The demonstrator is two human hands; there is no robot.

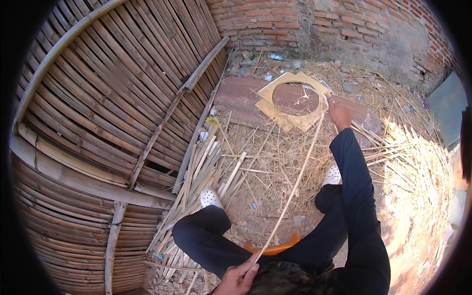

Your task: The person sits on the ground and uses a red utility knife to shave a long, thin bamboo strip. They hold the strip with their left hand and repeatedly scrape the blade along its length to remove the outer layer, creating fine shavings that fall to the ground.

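Note:
A long, thin bamboo strip [298, 179] slants from my lap up and away to the right. My left hand [238, 280] is closed around its near end, thumb on top, at the bottom of the view. With the arm stretched forward, my right hand [339, 114] is closed at the strip's far end, beside the right edge of a pale yellow board [266, 106] that has a large round hole. Exactly how those fingertips grip is hard to make out. The board rests on a flat reddish-brown slab [235, 101].
Split bamboo strips [199, 169] lie piled on my left, alongside a bamboo slat wall [113, 93]. Dry shavings [275, 169] cover the ground. A brick wall [275, 24] rises behind. Something orange [280, 248] shows between my legs. A bluish-green panel [447, 108] leans at the far right.

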